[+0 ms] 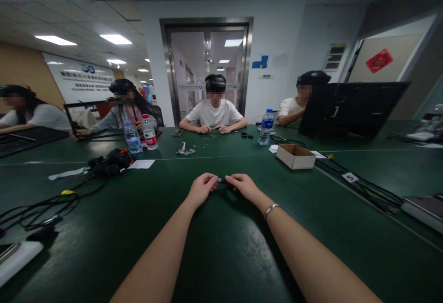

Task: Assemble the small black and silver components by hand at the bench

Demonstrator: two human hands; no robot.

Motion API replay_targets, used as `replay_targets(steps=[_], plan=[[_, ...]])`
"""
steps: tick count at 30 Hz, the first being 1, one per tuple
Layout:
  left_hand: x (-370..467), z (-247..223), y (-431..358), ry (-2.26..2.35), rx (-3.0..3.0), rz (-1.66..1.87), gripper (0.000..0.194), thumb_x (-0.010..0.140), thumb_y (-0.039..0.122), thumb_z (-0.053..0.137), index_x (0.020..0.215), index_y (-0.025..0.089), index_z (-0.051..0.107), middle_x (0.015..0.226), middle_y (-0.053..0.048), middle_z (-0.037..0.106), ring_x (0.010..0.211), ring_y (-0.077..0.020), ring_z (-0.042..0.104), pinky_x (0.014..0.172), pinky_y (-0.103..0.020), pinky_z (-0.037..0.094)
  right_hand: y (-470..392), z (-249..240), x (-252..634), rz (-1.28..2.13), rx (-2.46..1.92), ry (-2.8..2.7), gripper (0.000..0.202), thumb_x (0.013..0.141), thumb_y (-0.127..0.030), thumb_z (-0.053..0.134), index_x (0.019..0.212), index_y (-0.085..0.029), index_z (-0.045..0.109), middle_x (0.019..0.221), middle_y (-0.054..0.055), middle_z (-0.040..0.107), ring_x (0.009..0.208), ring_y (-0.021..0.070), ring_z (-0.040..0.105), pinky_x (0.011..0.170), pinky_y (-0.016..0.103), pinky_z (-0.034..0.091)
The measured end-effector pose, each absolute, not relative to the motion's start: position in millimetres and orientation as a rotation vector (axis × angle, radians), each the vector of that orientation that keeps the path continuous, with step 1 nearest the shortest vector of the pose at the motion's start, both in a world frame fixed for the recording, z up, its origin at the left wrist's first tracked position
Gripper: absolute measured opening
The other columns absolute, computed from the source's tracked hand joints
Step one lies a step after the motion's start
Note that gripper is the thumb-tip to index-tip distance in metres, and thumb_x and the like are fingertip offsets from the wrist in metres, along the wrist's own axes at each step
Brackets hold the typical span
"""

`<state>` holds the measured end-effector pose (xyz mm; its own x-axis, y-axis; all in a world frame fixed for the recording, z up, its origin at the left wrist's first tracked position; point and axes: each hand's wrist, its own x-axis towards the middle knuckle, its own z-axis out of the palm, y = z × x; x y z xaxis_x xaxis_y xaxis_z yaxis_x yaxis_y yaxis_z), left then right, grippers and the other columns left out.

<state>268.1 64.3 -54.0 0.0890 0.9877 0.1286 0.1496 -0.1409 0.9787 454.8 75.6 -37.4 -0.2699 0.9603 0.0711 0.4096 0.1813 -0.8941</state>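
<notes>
Over the middle of the green table (221, 229), my left hand (203, 187) and my right hand (244, 185) are close together. Between their fingertips is a small object (220, 181), silvery toward the left and dark toward the right. My left hand pinches its silvery end with thumb and fingers. The fingers of my right hand are closed on the dark end. What exactly the object is, I cannot make out. A metal bracelet (271, 210) is on my right wrist.
An open box (296, 157) stands ahead right, near a water bottle (266, 127) and cables (367, 187). Two bottles, a red-capped one (149, 132) among them, and a black cable bundle (109, 162) are ahead left. Several people sit around the table. A monitor (349, 109) stands right.
</notes>
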Motion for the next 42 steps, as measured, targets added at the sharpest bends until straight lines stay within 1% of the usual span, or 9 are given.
replay_targets(steps=[4,11,18,22,25,29,33,38,42], plan=[[267,-53,63,1.184,1.510,1.135,0.026,0.078,0.038,0.062,0.088,0.015,0.064,0.078,-0.004,0.065,0.071,-0.0136,0.058,0.065,-0.025,0.044,76,-38,456,1.030,-1.291,-1.803,0.045,0.075,-0.057,0.057,0.073,-0.013,0.065,0.058,-0.001,0.052,0.054,0.0103,0.046,0.054,0.024,0.034],[265,-48,58,1.132,1.516,1.166,0.020,0.073,0.021,0.068,0.091,0.016,0.064,0.094,-0.008,0.066,0.086,-0.0171,0.062,0.080,-0.031,0.048,77,-41,457,1.027,-1.288,-1.806,0.044,0.076,-0.057,0.056,0.073,-0.013,0.064,0.058,-0.001,0.051,0.054,0.0104,0.045,0.055,0.024,0.033],[264,-50,61,1.129,1.464,1.203,0.038,0.071,0.021,0.072,0.107,0.017,0.060,0.099,-0.009,0.066,0.087,-0.0182,0.064,0.086,-0.036,0.048,74,-36,456,1.046,-1.301,-1.801,0.041,0.078,-0.053,0.055,0.072,-0.013,0.063,0.056,-0.002,0.049,0.052,0.0098,0.043,0.052,0.024,0.030],[264,-49,60,1.154,1.507,1.178,0.027,0.072,0.018,0.070,0.098,0.014,0.064,0.096,-0.010,0.067,0.089,-0.0183,0.063,0.087,-0.035,0.047,73,-34,455,1.046,-1.319,-1.797,0.040,0.079,-0.052,0.054,0.073,-0.013,0.063,0.056,-0.003,0.048,0.053,0.0097,0.043,0.053,0.024,0.031],[265,-49,61,1.161,1.515,1.150,0.022,0.074,0.023,0.068,0.093,0.014,0.065,0.094,-0.008,0.068,0.086,-0.0173,0.062,0.082,-0.032,0.048,73,-34,455,1.040,-1.305,-1.802,0.041,0.079,-0.052,0.054,0.072,-0.013,0.063,0.057,-0.002,0.049,0.054,0.0099,0.044,0.055,0.024,0.032],[267,-51,61,1.172,1.519,1.128,0.026,0.076,0.035,0.065,0.091,0.014,0.063,0.084,-0.005,0.066,0.075,-0.0147,0.060,0.073,-0.029,0.047,74,-35,455,1.052,-1.286,-1.800,0.041,0.078,-0.052,0.054,0.072,-0.013,0.062,0.057,-0.002,0.049,0.054,0.0100,0.044,0.054,0.024,0.033],[267,-52,61,1.213,1.597,1.100,0.034,0.078,0.047,0.057,0.086,0.015,0.062,0.079,-0.004,0.064,0.073,-0.0149,0.058,0.072,-0.029,0.046,75,-38,456,1.069,-1.257,-1.789,0.042,0.075,-0.054,0.056,0.072,-0.013,0.062,0.061,-0.001,0.051,0.055,0.0101,0.045,0.054,0.024,0.034],[266,-51,59,1.337,1.679,1.034,0.048,0.080,0.061,0.046,0.077,0.015,0.062,0.075,-0.003,0.063,0.072,-0.0160,0.057,0.070,-0.029,0.045,79,-43,457,1.106,-1.134,-1.806,0.044,0.071,-0.055,0.062,0.080,-0.013,0.065,0.069,0.000,0.056,0.060,0.0107,0.048,0.059,0.025,0.039],[268,-52,58,1.385,1.705,1.049,0.053,0.082,0.063,0.040,0.070,0.015,0.061,0.068,-0.003,0.061,0.066,-0.0159,0.057,0.067,-0.029,0.045,80,-47,456,1.130,-1.074,-1.766,0.045,0.067,-0.051,0.068,0.091,-0.014,0.064,0.077,0.002,0.060,0.063,0.0112,0.051,0.060,0.025,0.041]])
